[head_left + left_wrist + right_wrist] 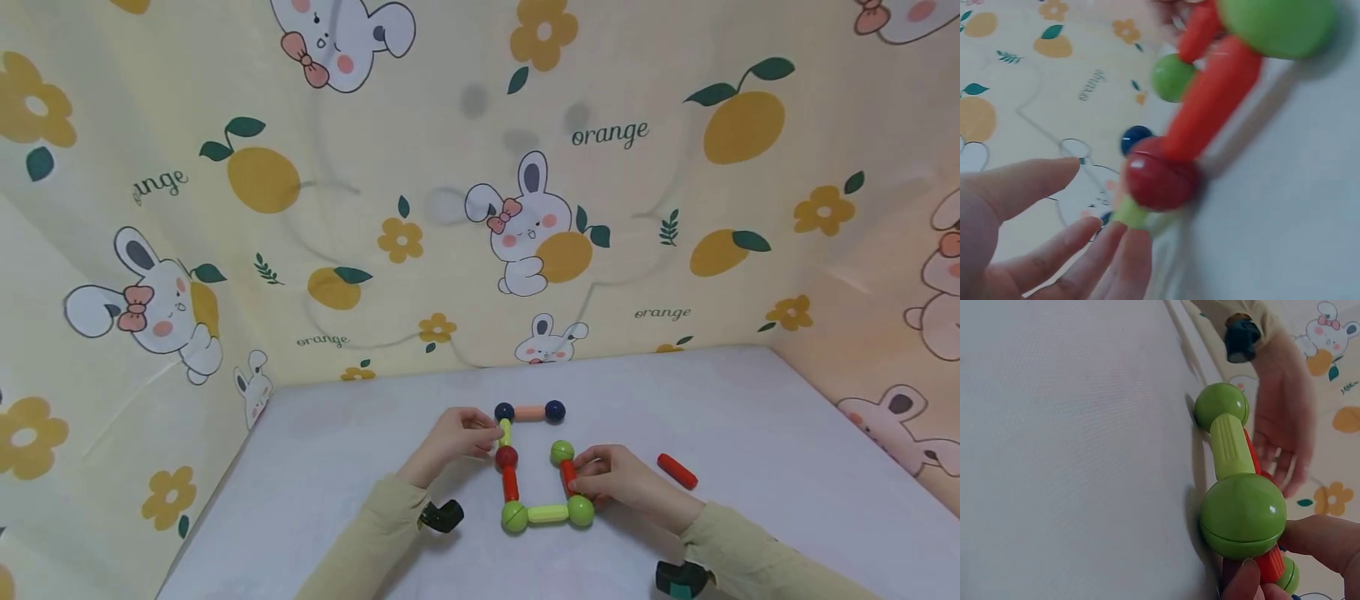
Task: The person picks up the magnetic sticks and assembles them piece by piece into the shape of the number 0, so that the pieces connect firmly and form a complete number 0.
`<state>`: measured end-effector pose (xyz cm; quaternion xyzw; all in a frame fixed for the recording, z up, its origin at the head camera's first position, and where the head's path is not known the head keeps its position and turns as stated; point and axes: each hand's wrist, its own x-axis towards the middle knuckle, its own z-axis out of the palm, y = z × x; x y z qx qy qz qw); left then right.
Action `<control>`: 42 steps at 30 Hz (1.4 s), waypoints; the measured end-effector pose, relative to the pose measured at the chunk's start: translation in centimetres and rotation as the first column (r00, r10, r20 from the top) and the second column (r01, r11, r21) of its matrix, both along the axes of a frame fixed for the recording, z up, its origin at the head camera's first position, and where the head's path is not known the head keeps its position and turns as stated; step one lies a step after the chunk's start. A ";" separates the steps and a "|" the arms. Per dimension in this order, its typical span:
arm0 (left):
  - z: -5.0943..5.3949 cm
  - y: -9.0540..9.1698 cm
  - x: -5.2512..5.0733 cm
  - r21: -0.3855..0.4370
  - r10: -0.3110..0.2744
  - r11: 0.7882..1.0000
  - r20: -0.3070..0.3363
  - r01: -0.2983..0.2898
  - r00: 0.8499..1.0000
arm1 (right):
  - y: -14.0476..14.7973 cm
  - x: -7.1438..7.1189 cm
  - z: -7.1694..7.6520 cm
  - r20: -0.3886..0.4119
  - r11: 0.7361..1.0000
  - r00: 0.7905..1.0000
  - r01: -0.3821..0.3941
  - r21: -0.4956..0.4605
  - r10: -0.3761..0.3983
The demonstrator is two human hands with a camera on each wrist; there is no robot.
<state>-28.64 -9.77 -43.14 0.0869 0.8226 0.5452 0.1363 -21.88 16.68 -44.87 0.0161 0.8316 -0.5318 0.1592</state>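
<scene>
A chain of toy rods and balls lies on the table as a U with an extra arm. On its left side are a dark red ball (507,457), a red rod (510,483) and a yellow-green rod (506,432). My left hand (459,437) is beside that yellow-green rod. Its thumb is apart from its extended fingers (1132,259), which reach the rod. My right hand (618,477) pinches the right-side red rod (567,475) between a green ball (562,452) and a lower green ball (1244,515). Another yellow-green rod (1232,447) joins the two bottom green balls.
A loose red rod (677,471) lies right of my right hand. At the chain's far end, a peach rod (529,413) links two dark blue balls (555,411). Patterned cloth (420,167) rises behind and beside the white table (337,433).
</scene>
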 end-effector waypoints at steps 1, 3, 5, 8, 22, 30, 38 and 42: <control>-0.3 -0.1 0.3 0.003 -0.003 1.000 0.012 0.003 1.000 | 0.1 0.0 0.0 0.001 1.000 1.000 -0.003 -0.002 0.003; -0.9 0.0 0.8 0.020 -0.018 1.000 0.038 0.017 0.999 | 0.3 0.0 -0.1 -0.002 1.000 1.000 -0.015 -0.007 0.015; -1.2 0.1 1.2 0.038 -0.031 0.999 0.050 0.029 0.998 | 0.6 0.1 -0.1 0.000 0.999 1.000 -0.031 -0.009 0.031; -1.4 0.4 1.6 0.062 -0.023 0.998 0.063 0.019 0.998 | 1.3 0.1 0.3 -0.006 0.997 0.997 -0.076 -0.018 0.076; -1.7 0.2 1.6 0.112 -0.007 0.994 0.122 -0.007 0.993 | 9.8 -1.2 5.0 -0.208 0.963 0.944 -0.234 0.131 0.258; -2.0 0.2 1.5 0.128 0.002 0.992 0.147 -0.021 0.989 | 13.2 -1.6 3.7 -0.193 0.946 0.944 -0.222 0.236 0.269; -2.4 0.2 1.4 0.116 0.014 0.993 0.149 -0.031 0.989 | 13.5 -1.7 2.6 -0.150 0.915 0.951 -0.207 0.346 0.272; -2.5 0.3 1.4 0.116 0.016 0.993 0.152 -0.034 0.988 | 13.1 -1.5 2.3 -0.171 0.908 0.946 -0.198 0.369 0.276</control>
